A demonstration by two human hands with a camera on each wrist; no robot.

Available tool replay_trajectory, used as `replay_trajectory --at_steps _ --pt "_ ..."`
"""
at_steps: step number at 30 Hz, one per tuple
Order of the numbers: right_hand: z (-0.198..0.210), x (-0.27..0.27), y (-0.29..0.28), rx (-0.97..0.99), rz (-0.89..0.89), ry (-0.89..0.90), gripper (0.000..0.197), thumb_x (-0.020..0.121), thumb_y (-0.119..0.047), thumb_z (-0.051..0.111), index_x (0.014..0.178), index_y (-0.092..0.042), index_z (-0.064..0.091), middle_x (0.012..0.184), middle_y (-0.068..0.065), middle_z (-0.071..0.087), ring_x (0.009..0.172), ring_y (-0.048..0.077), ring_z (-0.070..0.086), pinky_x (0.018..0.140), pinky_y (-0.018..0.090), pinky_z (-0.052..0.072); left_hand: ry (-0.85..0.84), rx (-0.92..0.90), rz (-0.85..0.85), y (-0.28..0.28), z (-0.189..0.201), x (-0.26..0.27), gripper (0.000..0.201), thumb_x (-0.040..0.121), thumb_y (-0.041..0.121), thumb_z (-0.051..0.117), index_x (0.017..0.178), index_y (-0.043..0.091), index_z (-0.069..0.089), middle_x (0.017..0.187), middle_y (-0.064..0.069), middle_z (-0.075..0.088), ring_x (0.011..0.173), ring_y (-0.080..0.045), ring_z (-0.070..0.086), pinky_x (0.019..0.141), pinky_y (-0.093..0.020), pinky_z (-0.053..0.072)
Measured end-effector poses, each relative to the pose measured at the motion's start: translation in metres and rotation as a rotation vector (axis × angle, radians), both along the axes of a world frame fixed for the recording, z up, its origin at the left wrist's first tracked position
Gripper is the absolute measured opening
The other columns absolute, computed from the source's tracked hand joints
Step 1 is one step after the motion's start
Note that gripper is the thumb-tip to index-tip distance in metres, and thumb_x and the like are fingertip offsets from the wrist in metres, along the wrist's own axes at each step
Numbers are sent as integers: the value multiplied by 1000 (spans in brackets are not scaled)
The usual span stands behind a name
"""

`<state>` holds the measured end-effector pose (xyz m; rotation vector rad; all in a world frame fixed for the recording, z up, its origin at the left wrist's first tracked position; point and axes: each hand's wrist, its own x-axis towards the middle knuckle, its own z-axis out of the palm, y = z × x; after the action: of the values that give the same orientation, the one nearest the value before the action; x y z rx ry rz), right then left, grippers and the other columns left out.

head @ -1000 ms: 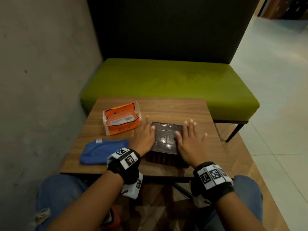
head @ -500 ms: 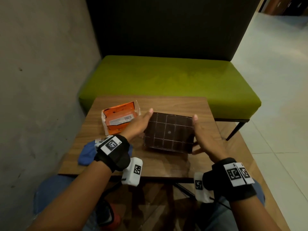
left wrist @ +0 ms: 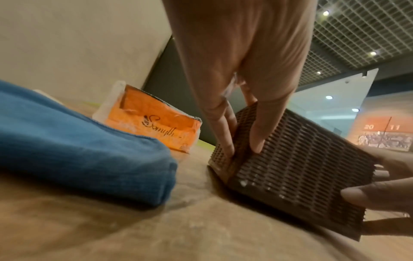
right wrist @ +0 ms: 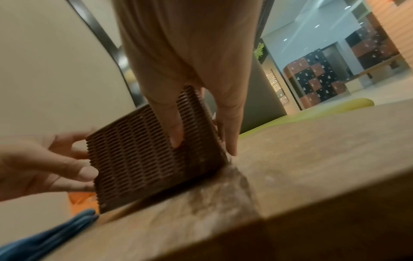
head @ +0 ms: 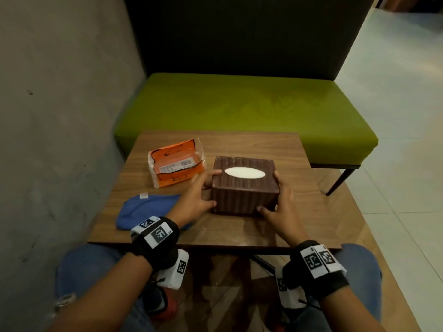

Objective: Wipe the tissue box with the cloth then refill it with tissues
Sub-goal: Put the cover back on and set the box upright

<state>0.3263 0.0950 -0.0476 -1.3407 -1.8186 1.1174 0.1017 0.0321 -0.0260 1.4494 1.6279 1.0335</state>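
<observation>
The brown ribbed tissue box (head: 244, 188) stands upright on the wooden table (head: 239, 232), its oval opening facing up and showing white tissue. My left hand (head: 199, 197) grips its left near corner, thumb on the front face and fingers along the left side (left wrist: 242, 146). My right hand (head: 280, 204) grips the right near corner the same way (right wrist: 204, 146). The folded blue cloth (head: 148, 209) lies at the table's near left, partly under my left wrist. An orange tissue pack (head: 176, 165) lies left of the box, behind the cloth.
A green bench (head: 251, 111) with a dark backrest stands just behind the table. A grey concrete wall (head: 60, 116) runs close along the left. My knees are under the table's near edge.
The box was bottom-up under my flat hands, then lifted and tipped. Now it stands with the opening on top, and both hands grip its near corners.
</observation>
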Motion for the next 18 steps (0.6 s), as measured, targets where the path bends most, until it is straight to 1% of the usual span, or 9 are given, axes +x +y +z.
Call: replay_trajectory --at_steps 2,4,7,9,10,12,14,16,18 --pt "-3 0 -8 43 21 -88 90 79 0 72 150 -27 23 142 7 32 121 10 39 98 20 38 83 2 -31 -5 -6 -4 66 77 -3 67 123 38 44 123 2 43 109 1 48 94 -12 43" --pt "-1 0 -12 119 21 -129 84 82 -14 73 149 -22 25 142 8 32 121 12 40 97 19 36 140 24 -31 -5 -2 -7 53 81 6 66 120 37 49 121 1 45 108 -1 48 93 -12 43" --pt "10 -12 -6 266 -14 -191 85 81 -47 69 148 -15 29 148 9 29 136 25 34 111 42 36 269 126 73 8 13 -4 20 86 23 63 105 30 63 112 1 45 109 -13 46 94 -28 40" --pt "22 -28 1 338 -1 -332 95 76 -70 55 150 -16 27 156 8 23 144 27 23 115 51 27 415 191 18 24 26 6 15 86 29 63 100 25 66 114 1 47 114 -14 43 98 -34 36" --pt "28 -35 5 347 31 -424 98 76 -74 50 151 -17 24 159 6 19 147 26 17 117 52 21 513 193 -29 33 32 13 14 85 31 64 97 25 67 116 1 48 116 -15 41 100 -37 34" --pt "29 -46 14 310 93 -549 101 76 -72 54 153 -18 16 162 0 13 150 20 7 117 54 14 711 124 -82 47 42 25 14 82 36 66 93 27 67 124 2 46 124 -17 36 102 -42 26" --pt "25 -46 20 262 103 -517 105 73 -70 61 152 -17 17 161 -2 17 150 17 8 118 53 17 862 45 -101 57 48 32 19 79 41 68 92 28 69 133 4 41 130 -19 30 105 -47 20" --pt "20 -42 24 252 93 -416 110 69 -69 67 151 -14 21 159 0 24 149 19 13 119 45 20 950 20 -105 64 52 37 22 80 43 66 94 27 71 138 3 39 133 -19 27 106 -53 18" --pt "19 -39 24 270 103 -389 112 67 -68 69 152 -12 20 159 2 25 148 20 15 119 36 17 995 2 -107 68 54 40 22 84 42 62 96 26 72 140 2 39 133 -19 28 106 -54 20"
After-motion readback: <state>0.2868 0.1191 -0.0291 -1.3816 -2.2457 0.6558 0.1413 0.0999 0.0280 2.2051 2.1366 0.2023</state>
